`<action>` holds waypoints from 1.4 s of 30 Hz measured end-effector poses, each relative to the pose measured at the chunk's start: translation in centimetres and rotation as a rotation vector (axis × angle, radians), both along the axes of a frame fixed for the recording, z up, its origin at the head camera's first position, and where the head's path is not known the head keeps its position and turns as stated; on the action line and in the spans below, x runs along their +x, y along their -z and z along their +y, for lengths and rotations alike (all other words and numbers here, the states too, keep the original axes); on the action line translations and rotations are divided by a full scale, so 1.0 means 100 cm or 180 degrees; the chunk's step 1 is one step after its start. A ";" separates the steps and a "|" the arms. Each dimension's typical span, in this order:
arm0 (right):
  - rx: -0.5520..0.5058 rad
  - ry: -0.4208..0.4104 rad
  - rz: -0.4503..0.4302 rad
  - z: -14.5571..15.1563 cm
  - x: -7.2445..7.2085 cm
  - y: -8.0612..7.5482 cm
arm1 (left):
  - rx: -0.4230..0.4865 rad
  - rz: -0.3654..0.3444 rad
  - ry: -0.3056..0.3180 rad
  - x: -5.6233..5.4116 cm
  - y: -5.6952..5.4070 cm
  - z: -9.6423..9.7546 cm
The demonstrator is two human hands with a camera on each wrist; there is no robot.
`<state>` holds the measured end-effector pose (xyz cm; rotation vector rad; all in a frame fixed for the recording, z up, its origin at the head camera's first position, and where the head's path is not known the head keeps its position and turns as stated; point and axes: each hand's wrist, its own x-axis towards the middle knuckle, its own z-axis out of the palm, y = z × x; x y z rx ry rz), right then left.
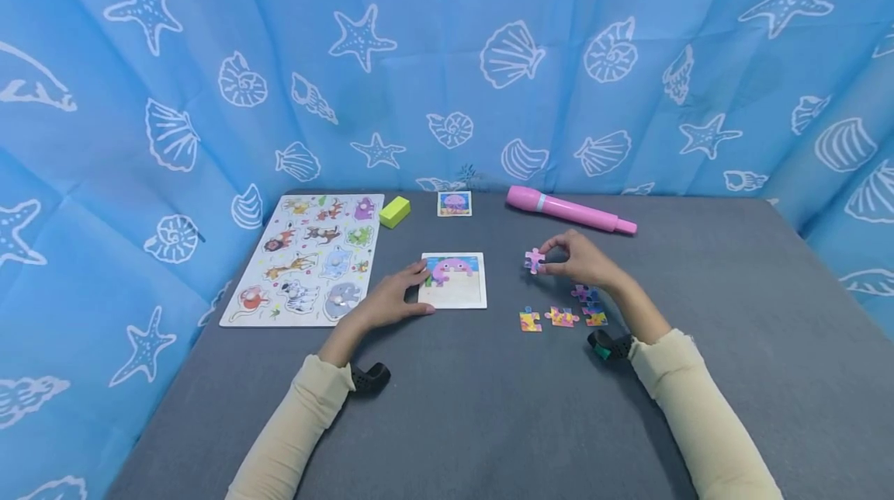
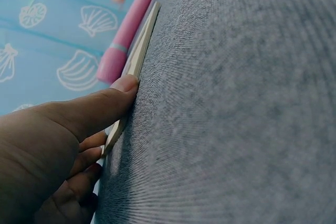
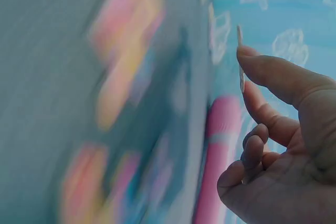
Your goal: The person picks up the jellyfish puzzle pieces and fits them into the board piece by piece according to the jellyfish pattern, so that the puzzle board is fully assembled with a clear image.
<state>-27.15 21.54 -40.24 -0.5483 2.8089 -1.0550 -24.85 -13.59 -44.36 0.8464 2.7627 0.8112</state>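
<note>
Between thumb and fingers, my right hand [image 1: 585, 259] pinches a pink and purple jigsaw piece [image 1: 534, 260], raised above the table. In the right wrist view that piece [image 3: 241, 69] appears edge-on at the fingertips. My left hand [image 1: 391, 298] grips the left side of a square puzzle board [image 1: 461, 298], thumb at the near edge and fingers toward the far corner. Pieces in the board's upper part form a pink octopus head; bare wood shows below. Several loose jigsaw pieces [image 1: 562, 317] lie beside and below my right hand.
A white animal peg puzzle [image 1: 279, 310] lies at the left, with a lime-green block [image 1: 395, 212] by its far corner. Behind the board is a small octopus picture card [image 1: 455, 204]. A thick pink pen-shaped object [image 1: 573, 210] lies toward the blue curtain [image 1: 433, 57] at the back.
</note>
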 end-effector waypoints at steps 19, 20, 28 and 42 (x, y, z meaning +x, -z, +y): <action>-0.0031 -0.0694 0.0121 -0.120 -0.013 0.018 | -0.0027 -0.0071 -0.0052 0.001 -0.002 -0.002; -0.0021 -0.0685 0.0125 -0.121 -0.014 0.018 | -0.0035 -0.0064 -0.0059 0.001 -0.002 -0.003; 0.0135 -0.0484 0.0016 -0.127 -0.015 0.020 | -0.0020 -0.0027 0.0010 -0.001 -0.002 -0.003; 0.0568 -0.0432 0.0336 -0.132 -0.011 0.019 | -0.0038 -0.0102 -0.0007 -0.001 -0.006 -0.001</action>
